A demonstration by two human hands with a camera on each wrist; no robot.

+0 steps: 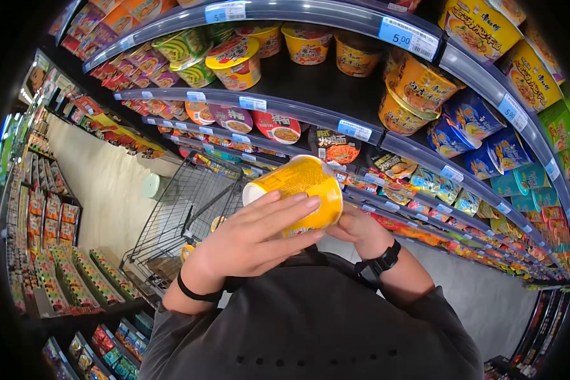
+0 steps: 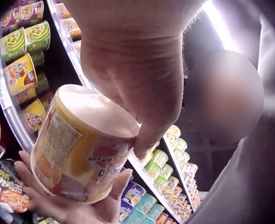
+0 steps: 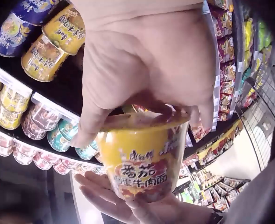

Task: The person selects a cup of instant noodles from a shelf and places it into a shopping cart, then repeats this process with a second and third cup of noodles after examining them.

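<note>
A yellow instant noodle cup (image 1: pixel 307 190) lies tilted on its side between my two hands in front of the shelf. In the head view my left hand (image 1: pixel 259 231) rests across the cup with its fingers fairly straight, near the white base. My right hand (image 1: pixel 361 231) holds the lid end, partly hidden behind the cup. From the right wrist, my right hand (image 3: pixel 149 60) spans the rim with thumb and fingers on opposite sides, while fingers of my left hand (image 3: pixel 114 200) lie under the base. The left wrist view shows the cup's white base (image 2: pixel 95 109) and printed side.
Shelves of noodle cups and bowls rise ahead, with a gap beside stacked orange cups (image 1: pixel 411 95). Blue price tags (image 1: pixel 410 37) line the shelf edges. A wire shopping cart (image 1: pixel 183 215) stands to the left, with a pale green stool (image 1: pixel 152 186) beyond it in the aisle.
</note>
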